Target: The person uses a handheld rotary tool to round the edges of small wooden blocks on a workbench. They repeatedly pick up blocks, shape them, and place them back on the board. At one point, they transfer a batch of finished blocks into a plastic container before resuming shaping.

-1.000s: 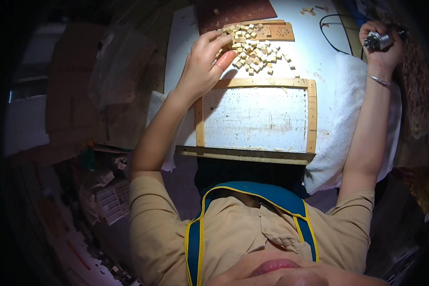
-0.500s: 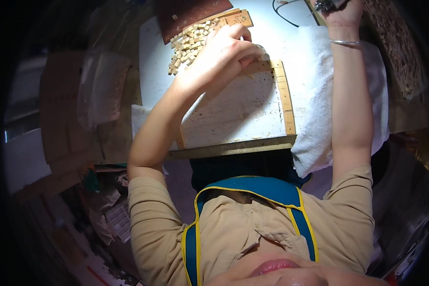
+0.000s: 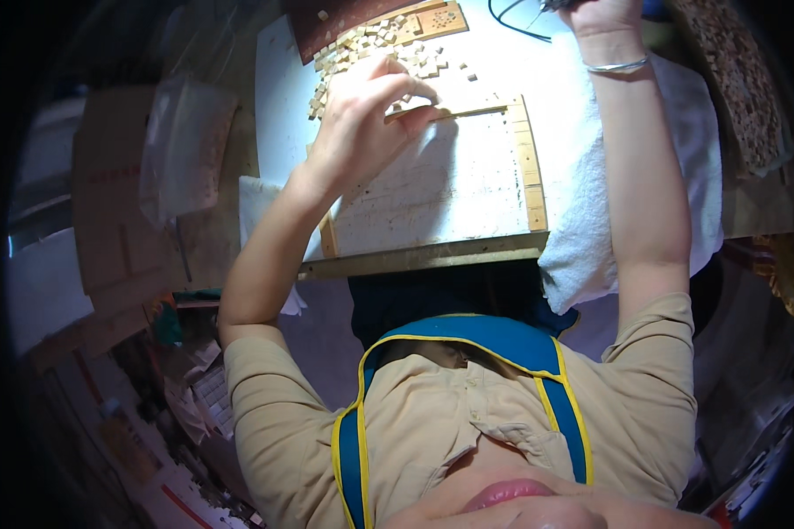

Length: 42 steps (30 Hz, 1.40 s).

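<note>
My left hand (image 3: 366, 110) is closed, thumb and fingers pinching a thin wooden strip (image 3: 476, 112) at the far side of the white board (image 3: 397, 198). The strip's narrow edge shows, and it reaches right to a wooden side rail (image 3: 528, 167). Behind and beside the hand lie many small pale wooden cubes (image 3: 362, 40), some under the fingers. My right hand (image 3: 604, 16) is at the top edge, closed round a dark object (image 3: 551, 4) mostly cut off by the frame. A black cable (image 3: 503, 22) curves beside it.
A white towel (image 3: 573, 212) lies under my right forearm. A wooden block with small holes (image 3: 441, 19) and a dark red board (image 3: 326, 18) are at the back. A shorter rail (image 3: 328, 236) stands at the board's left. A clear plastic bag (image 3: 185, 150) lies further left.
My left hand has drawn back left and nearer, and the strip now shows edge-on. My right hand has shifted left. More cubes lie scattered to the right of the pile.
</note>
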Each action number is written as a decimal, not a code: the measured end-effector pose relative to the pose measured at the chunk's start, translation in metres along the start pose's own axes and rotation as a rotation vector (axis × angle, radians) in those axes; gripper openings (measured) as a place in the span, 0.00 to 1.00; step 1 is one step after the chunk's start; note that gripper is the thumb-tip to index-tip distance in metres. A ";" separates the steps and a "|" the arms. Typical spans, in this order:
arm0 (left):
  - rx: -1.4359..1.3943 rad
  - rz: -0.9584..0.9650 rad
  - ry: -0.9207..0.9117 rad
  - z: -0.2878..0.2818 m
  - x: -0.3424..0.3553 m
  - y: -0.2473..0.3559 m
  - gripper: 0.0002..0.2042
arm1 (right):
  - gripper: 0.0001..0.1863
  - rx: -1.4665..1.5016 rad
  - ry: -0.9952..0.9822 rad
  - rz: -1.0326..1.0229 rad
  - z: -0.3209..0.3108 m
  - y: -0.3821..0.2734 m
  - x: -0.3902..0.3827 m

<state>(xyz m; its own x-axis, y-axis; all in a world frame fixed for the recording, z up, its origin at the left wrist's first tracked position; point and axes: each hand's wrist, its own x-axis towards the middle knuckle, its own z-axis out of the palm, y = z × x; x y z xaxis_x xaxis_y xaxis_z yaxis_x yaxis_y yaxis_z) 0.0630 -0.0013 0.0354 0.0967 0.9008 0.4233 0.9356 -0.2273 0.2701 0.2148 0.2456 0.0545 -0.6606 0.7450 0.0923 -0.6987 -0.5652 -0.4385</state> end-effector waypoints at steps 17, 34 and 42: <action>-0.405 -0.267 0.062 0.015 -0.029 -0.010 0.10 | 0.12 -0.357 0.044 -0.053 0.021 0.056 -0.027; -0.112 -0.586 0.150 -0.112 -0.139 -0.011 0.14 | 0.24 -0.106 -0.133 0.017 0.007 0.059 -0.005; -0.111 -0.690 0.183 -0.078 -0.187 0.025 0.16 | 0.26 -0.115 -0.245 0.077 0.001 0.060 -0.004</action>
<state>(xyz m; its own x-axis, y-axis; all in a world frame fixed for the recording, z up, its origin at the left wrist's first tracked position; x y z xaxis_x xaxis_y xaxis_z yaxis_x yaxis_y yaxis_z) 0.0413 -0.2042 0.0307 -0.5715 0.7785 0.2595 0.7218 0.3265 0.6102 0.1754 0.2080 0.0284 -0.7668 0.5860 0.2620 -0.6177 -0.5625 -0.5497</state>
